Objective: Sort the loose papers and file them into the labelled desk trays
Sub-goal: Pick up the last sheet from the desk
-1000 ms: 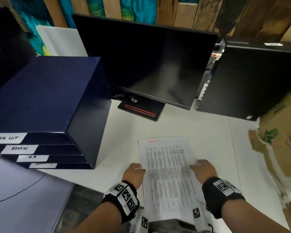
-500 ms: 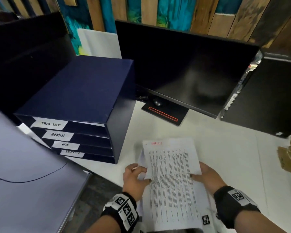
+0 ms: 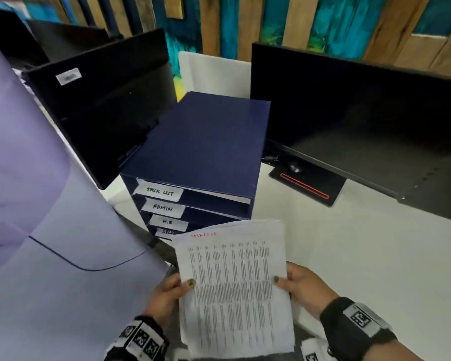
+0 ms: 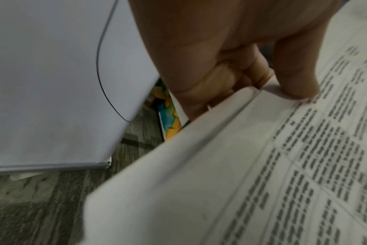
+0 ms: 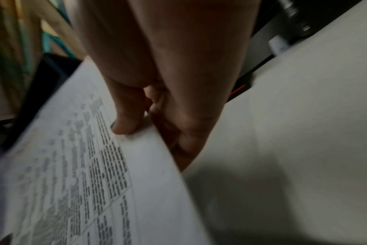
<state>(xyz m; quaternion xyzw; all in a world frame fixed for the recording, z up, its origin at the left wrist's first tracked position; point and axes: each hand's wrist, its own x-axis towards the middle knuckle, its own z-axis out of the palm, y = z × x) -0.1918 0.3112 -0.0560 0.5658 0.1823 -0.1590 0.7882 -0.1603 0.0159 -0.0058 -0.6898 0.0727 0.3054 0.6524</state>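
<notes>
Behind the white desk (image 3: 349, 243) stands a wall of wooden planks (image 3: 279, 24) painted partly in turquoise. At 12 o'clock on the desk is a dark blue stack of desk trays (image 3: 206, 157); its white labels read TASK LIST (image 3: 158, 192), ADMIN (image 3: 162, 207) and H.R (image 3: 167, 222), and a fourth label is half covered. A black monitor (image 3: 362, 108) stands at 2 o'clock, and a pale lilac chair (image 3: 50, 256) fills the side from 8 to 10 o'clock.

At 6 o'clock the printed papers (image 3: 235, 287), with small columns of text and a red heading, are held above the desk edge, just in front of the trays. The left hand (image 3: 167, 295) pinches the left edge: the thumb lies on top and the curled fingers (image 4: 224, 77) are under the sheets. The right hand (image 3: 302, 287) pinches the right edge in the same way, thumb on the page, fingers (image 5: 184, 132) pressed together below. Both wrists wear black bands (image 3: 354, 327) with square markers.
</notes>
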